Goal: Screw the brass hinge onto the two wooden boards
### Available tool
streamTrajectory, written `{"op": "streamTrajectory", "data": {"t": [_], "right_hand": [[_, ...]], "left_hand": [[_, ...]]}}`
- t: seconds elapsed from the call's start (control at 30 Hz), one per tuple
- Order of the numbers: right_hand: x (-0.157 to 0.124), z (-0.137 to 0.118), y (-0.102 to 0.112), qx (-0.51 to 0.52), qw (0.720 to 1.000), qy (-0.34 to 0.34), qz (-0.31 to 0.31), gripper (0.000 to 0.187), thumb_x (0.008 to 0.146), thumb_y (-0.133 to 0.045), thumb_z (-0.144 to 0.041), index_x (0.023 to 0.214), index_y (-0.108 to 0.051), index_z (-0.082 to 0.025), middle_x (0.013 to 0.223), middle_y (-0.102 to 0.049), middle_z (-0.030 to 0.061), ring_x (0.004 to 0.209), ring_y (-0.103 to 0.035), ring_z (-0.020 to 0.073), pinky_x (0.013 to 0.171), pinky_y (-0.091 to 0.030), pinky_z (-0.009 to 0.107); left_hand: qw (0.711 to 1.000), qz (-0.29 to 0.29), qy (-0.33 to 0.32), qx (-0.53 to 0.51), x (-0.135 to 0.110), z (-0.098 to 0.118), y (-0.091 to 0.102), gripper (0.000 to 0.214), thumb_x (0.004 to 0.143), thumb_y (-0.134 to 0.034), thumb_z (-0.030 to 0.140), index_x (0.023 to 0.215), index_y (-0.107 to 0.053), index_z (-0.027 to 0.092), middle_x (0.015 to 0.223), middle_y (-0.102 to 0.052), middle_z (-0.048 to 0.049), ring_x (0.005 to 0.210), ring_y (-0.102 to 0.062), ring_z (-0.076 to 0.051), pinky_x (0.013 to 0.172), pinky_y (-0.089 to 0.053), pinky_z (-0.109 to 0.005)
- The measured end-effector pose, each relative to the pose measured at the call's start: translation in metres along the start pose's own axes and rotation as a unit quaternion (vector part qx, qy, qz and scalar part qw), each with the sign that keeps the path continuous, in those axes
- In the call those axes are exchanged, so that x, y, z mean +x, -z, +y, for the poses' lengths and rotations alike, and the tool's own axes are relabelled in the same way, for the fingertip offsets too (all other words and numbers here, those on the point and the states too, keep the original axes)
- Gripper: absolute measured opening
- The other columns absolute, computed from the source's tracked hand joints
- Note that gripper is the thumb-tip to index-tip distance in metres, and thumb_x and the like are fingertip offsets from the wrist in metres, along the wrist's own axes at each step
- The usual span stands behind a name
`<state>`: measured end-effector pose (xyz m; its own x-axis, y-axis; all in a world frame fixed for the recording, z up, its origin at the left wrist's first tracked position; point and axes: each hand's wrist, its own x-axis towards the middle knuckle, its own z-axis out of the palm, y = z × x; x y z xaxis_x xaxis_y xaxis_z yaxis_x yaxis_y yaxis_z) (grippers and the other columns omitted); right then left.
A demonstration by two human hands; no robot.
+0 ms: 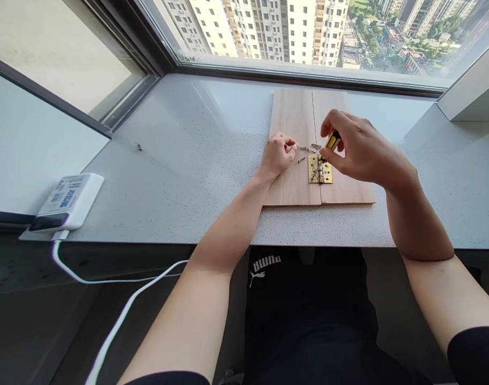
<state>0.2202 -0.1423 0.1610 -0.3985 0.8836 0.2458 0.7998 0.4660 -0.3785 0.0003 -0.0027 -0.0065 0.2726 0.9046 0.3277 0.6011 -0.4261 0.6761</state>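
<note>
Two light wooden boards lie side by side with a narrow seam between them: the left board (292,115) and the right board (328,101). A brass hinge (320,170) lies flat across that seam, with several small screws (307,149) scattered just above it. My right hand (358,147) is shut on a yellow-and-black screwdriver (332,141), its shaft angled down towards the hinge. My left hand (277,156) rests on the left board, fingertips pinched together beside the screws. Whether those fingers hold a screw cannot be seen.
The boards lie on a speckled grey stone window sill (188,182). A small dark screw (139,146) sits apart on it to the left. A white plastic device (66,202) with a white cable (119,315) stands at the sill's left edge, below the window.
</note>
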Motion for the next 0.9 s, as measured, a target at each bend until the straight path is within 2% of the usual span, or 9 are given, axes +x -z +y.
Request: {"op": "streamTrajectory", "data": {"t": [0.07, 0.2, 0.3, 0.37, 0.6, 0.77, 0.9], "right_hand": [[0.001, -0.002, -0.003, -0.006, 1.0, -0.009, 0.001, 0.033, 0.112, -0.07, -0.055, 0.131, -0.066, -0.028, 0.107, -0.072, 0.0112, 0.089, -0.062, 0.0307, 0.086, -0.049, 0.048], [0.003, 0.002, -0.009, -0.022, 0.998, -0.059, 0.018, 0.028, 0.117, -0.061, -0.053, 0.126, -0.066, -0.027, 0.085, -0.065, 0.0067, 0.077, -0.056, 0.0283, 0.081, -0.048, 0.048], [0.002, 0.002, -0.008, 0.002, 1.0, -0.016, 0.012, 0.021, 0.113, -0.068, -0.044, 0.128, -0.065, -0.029, 0.09, -0.067, 0.0058, 0.078, -0.055, 0.0267, 0.08, -0.047, 0.046], [0.001, 0.0, -0.008, 0.011, 1.0, 0.013, 0.016, 0.027, 0.108, -0.073, -0.039, 0.131, -0.064, -0.03, 0.097, -0.069, 0.0063, 0.081, -0.057, 0.0267, 0.08, -0.048, 0.045], [0.002, 0.01, -0.012, -0.006, 0.998, -0.016, 0.054, 0.024, 0.115, -0.064, -0.05, 0.127, -0.064, -0.028, 0.081, -0.064, 0.0048, 0.077, -0.057, 0.0288, 0.081, -0.051, 0.049], [0.0, 0.012, -0.009, -0.005, 0.999, 0.028, 0.035, 0.031, 0.113, -0.068, -0.052, 0.135, -0.061, -0.032, 0.1, -0.069, 0.0064, 0.084, -0.059, 0.0288, 0.088, -0.054, 0.051], [0.002, 0.006, -0.013, -0.005, 0.999, 0.007, 0.04, 0.034, 0.113, -0.069, -0.057, 0.135, -0.064, -0.03, 0.109, -0.07, 0.0082, 0.091, -0.063, 0.0302, 0.094, -0.054, 0.05]], "left_hand": [[1.0, 0.002, -0.003, 0.003, 0.0, 0.0, 0.0, 0.012, 0.111, -0.069, 0.027, 0.106, -0.079, 0.021, 0.113, -0.073, -0.0118, 0.096, -0.066, -0.024, 0.101, -0.06, -0.045], [1.0, 0.001, -0.006, 0.014, -0.001, 0.001, 0.0, 0.014, 0.112, -0.068, 0.027, 0.108, -0.08, 0.019, 0.112, -0.073, -0.0121, 0.097, -0.068, -0.024, 0.1, -0.061, -0.044], [1.0, -0.002, -0.004, 0.01, -0.001, 0.001, 0.0, 0.014, 0.112, -0.068, 0.027, 0.107, -0.079, 0.019, 0.115, -0.073, -0.0128, 0.096, -0.068, -0.024, 0.098, -0.061, -0.043], [1.0, 0.002, -0.005, 0.007, -0.001, 0.001, 0.0, 0.013, 0.111, -0.069, 0.026, 0.106, -0.079, 0.019, 0.115, -0.074, -0.0125, 0.096, -0.068, -0.024, 0.098, -0.061, -0.043], [1.0, 0.011, -0.013, 0.002, 0.0, -0.003, -0.002, 0.012, 0.11, -0.071, 0.027, 0.105, -0.079, 0.02, 0.108, -0.073, -0.0113, 0.095, -0.067, -0.024, 0.099, -0.062, -0.044], [1.0, 0.01, -0.012, -0.005, 0.001, -0.003, -0.003, 0.011, 0.11, -0.071, 0.026, 0.103, -0.078, 0.02, 0.111, -0.073, -0.0115, 0.094, -0.067, -0.023, 0.1, -0.062, -0.045], [1.0, 0.01, -0.014, 0.001, 0.0, -0.002, -0.001, 0.013, 0.111, -0.071, 0.027, 0.102, -0.078, 0.019, 0.107, -0.072, -0.0111, 0.096, -0.066, -0.024, 0.1, -0.06, -0.043]]}}
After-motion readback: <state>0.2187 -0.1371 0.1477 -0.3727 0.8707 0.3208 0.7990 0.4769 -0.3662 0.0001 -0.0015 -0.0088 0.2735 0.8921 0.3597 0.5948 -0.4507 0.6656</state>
